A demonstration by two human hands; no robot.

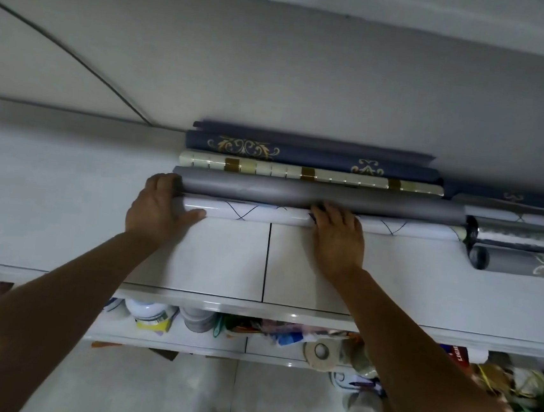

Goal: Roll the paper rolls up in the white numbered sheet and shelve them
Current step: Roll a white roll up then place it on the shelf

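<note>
Shelving step, by the look of it. White roll [296, 217] lying mid-frame on the shelf [64, 205], against the grey roll [315, 195]. Left hand [157, 209] wrapped round its end, right hand [337, 233] flat on top. Next: nudge snug, let go.

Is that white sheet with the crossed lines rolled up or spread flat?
Rolled up: the white sheet forms a long tube on the shelf, under both hands.

Top shelf [63, 219]: pale grey-white tiled surface, one dark joint running to its front edge. Grey wall [276, 73] behind, ceiling [416, 4] above. Lower shelf [168, 338] cluttered: bottles, tape roll [321, 351], packets. Pale tiled floor [146, 393] below. Light dim, even.
</note>
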